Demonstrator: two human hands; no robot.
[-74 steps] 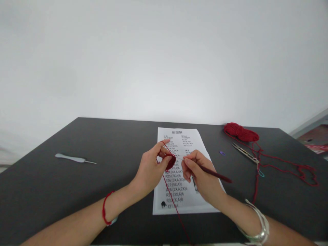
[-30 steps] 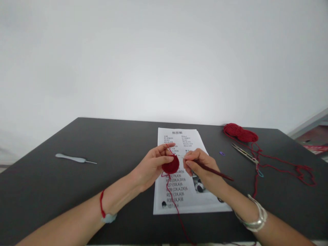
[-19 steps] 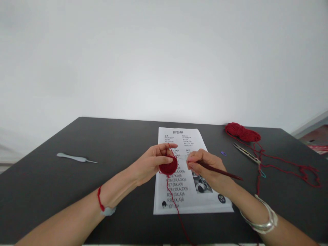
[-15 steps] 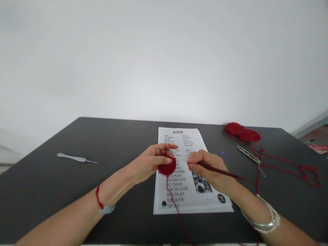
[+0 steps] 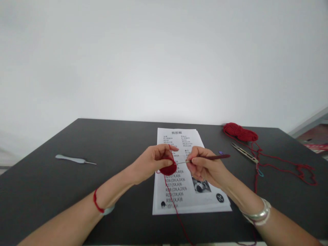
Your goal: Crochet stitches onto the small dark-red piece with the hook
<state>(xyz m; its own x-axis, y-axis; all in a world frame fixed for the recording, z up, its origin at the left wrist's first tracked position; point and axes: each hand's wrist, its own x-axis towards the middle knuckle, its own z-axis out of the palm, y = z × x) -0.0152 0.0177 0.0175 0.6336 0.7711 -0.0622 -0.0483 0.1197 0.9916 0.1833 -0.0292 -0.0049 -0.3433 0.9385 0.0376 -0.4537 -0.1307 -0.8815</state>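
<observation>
My left hand (image 5: pixel 151 162) pinches a small round piece of red crochet (image 5: pixel 168 168) between thumb and fingers. A strand of red yarn (image 5: pixel 171 149) runs up from the piece to my raised index finger, and another tail hangs down toward the table's front edge. In my right hand (image 5: pixel 205 164) is a crochet hook (image 5: pixel 216 157) with a dark red handle, held like a pen. Its thin metal shaft points left and reaches the right edge of the crochet piece; the exact stitch at the tip is too small to make out.
Beneath my hands lies a printed pattern sheet (image 5: pixel 164 205) on the dark table (image 5: pixel 123 136). To the left rests a grey-handled crochet hook (image 5: pixel 71 159). At right are a red yarn skein (image 5: pixel 239 132), thread snips (image 5: pixel 244 152), a purple stitch marker (image 5: pixel 220 153) and loose red yarn (image 5: pixel 298 167).
My right hand has turned the hook, so its handle now lies nearly level instead of sloping down to the right. The crochet piece has tilted slightly in my left hand.
</observation>
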